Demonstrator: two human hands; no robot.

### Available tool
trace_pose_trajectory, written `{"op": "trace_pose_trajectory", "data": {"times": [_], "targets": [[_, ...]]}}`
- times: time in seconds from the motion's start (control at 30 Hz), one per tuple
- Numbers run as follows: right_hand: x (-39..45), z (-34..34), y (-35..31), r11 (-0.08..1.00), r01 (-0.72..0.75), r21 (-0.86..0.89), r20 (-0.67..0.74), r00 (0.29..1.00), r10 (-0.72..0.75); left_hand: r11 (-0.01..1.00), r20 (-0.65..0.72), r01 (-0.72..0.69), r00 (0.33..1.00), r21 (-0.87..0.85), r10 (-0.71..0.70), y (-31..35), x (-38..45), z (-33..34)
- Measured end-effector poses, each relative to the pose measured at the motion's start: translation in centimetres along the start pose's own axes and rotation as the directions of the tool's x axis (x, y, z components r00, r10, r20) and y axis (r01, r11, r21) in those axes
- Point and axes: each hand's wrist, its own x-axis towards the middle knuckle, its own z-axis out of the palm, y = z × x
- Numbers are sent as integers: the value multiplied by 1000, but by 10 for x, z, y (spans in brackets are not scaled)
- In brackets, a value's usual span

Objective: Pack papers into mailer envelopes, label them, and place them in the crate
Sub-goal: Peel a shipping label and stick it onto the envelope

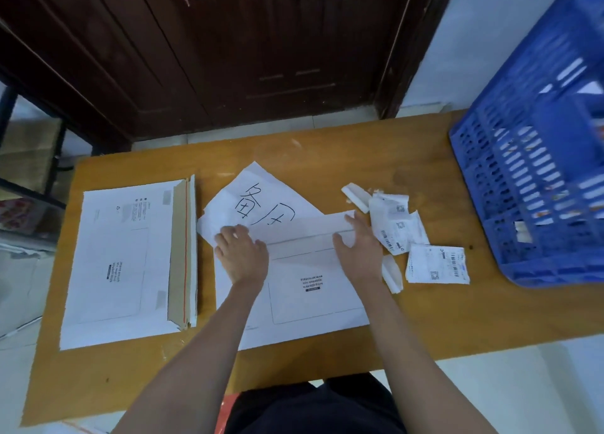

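A white mailer envelope [313, 290] lies in the middle of the wooden table [425, 303], its flap [304, 229] folded down along the far edge. My left hand [240, 254] presses flat on the flap's left end, fingers spread. At the flap's right end rests my right hand [358, 244], also spread and holding nothing. White papers with black handwritten characters [258, 195] lie just beyond the envelope, partly under the flap. Shipping labels [436, 263] and crumpled backing strips [392, 218] lie to the right. The blue plastic crate [536, 172] stands at the far right.
A stack of white mailer envelopes [121, 263] with a brown flap and red tear strip lies at the table's left. A dark wooden door [228, 48] rises behind the table. A black metal shelf [29, 178] stands at the left edge.
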Motion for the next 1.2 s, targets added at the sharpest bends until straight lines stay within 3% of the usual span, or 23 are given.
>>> {"op": "trace_pose_trajectory", "data": {"times": [0.1,0.2,0.33,0.4,0.6,0.67,0.77,0.87,1.0,1.2], "targets": [[-7,-10,3,998,31,49,-172,985,-22,944,44,-138,986,-300,158,47,-8,-2],[-12,-25,21,984,-37,-177,-294,956,-17,876,180,-126,956,-466,233,95,-25,4],[-19,-39,47,910,-143,-389,6,987,158,821,379,-53,869,-569,318,140,-49,21],[-21,-41,55,910,-146,-388,44,983,176,808,452,-26,818,-588,356,152,-60,25],[-28,-49,60,965,-81,-250,-91,994,60,800,483,67,826,-596,290,175,-70,30],[-31,-52,61,979,-44,-197,-176,984,9,739,538,244,822,-628,185,180,-70,32],[-33,-56,63,990,-10,-138,-232,972,-23,561,635,491,769,-666,81,185,-72,32],[-35,-58,63,997,-48,-57,-208,977,35,584,620,457,778,-671,102,184,-74,27],[-34,-64,61,949,-172,263,-182,958,224,597,633,438,758,-672,157,182,-80,17],[-25,-66,57,882,-166,441,-193,943,273,540,625,428,739,-725,254,175,-85,5]]}}
